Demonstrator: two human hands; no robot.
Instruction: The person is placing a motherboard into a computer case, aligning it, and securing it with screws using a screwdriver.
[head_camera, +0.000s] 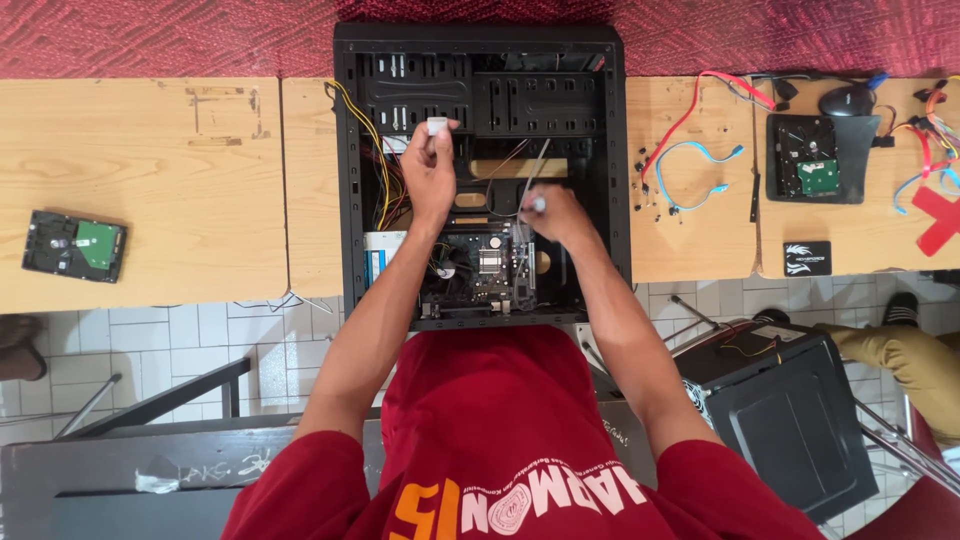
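Observation:
An open black computer case (350, 150) lies flat across the wooden tables, with a motherboard (480, 265) in its lower part. My left hand (430, 170) is inside the case and holds up a small white connector (437, 125) near the drive bays, next to the yellow wire bundle (370, 140). Over the board's right side, my right hand (558, 215) pinches a small light plug (538, 205) on thin grey cables. My red shirt hides the case's near edge.
A bare hard drive (75, 246) lies on the left table. On the right are red and blue data cables (690, 165), loose screws (648, 185), another hard drive (812, 160), a mouse (846, 98) and a black card (807, 257). A second case (790, 410) and another person's leg (900, 352) are lower right.

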